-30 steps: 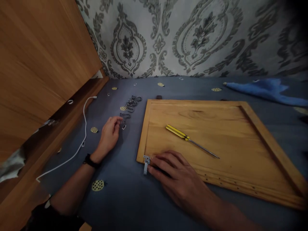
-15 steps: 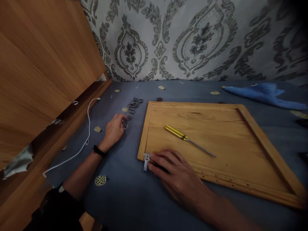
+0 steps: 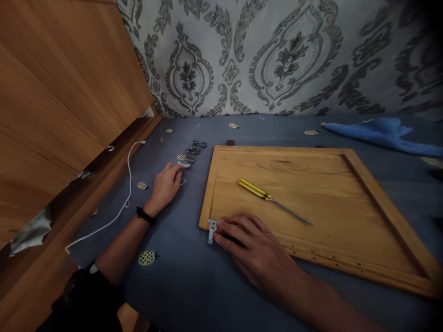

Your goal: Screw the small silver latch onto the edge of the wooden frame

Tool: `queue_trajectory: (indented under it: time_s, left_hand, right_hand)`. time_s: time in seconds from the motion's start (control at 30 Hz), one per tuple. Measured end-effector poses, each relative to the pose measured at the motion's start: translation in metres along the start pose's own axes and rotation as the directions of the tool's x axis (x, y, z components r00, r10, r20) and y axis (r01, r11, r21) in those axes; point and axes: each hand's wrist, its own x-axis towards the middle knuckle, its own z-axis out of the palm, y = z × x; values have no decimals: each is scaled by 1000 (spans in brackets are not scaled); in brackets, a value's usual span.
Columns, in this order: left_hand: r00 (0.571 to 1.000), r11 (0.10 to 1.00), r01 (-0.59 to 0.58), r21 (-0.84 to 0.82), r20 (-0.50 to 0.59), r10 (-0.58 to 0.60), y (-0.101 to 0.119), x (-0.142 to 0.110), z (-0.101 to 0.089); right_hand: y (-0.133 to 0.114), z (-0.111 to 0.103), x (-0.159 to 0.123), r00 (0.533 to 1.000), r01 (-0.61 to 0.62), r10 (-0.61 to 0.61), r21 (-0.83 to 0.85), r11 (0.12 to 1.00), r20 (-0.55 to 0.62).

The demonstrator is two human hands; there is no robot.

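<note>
– the left hand [image 3: 168, 184]?
– fingertips at a metal piece [image 3: 184, 165], partly hidden; whether that grip has closed, i cannot tell.
– and the right hand [image 3: 256, 244]?
– gripping a metal bracket [image 3: 212, 225] at the wooden panel [image 3: 304, 175]'s near left corner, palm unseen.

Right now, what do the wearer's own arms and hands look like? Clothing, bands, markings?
Left hand and right hand: no gloves. Left arm: black band at the wrist, black sleeve higher up, small pale spot by its edge. Right arm: no band or sleeve in view.
</note>
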Motion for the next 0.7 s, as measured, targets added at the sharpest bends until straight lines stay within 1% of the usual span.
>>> queue_trajectory:
  time_s: [0.2, 0.43, 0.57, 0.7]
  left_hand:
    - [1000, 999, -3, 32, 31, 2, 3, 5, 5]
    - [1000, 999, 16, -36, 9, -16, -14, 16, 4]
    - [1000, 997, 11, -76, 5, -10, -20, 14, 3]
    - [1000, 994, -22, -105, 0, 22, -17, 9, 3]
  right_hand:
    - [-1, -1, 0, 1000, 6, -6, 2, 1000, -16]
    - [0, 0, 0, 1000, 7, -6, 2, 1000, -17]
    - [0, -1, 0, 1000, 1, -1, -5, 1000, -10]
    - [1, -1, -1, 1000, -3, 3, -2, 1000, 10]
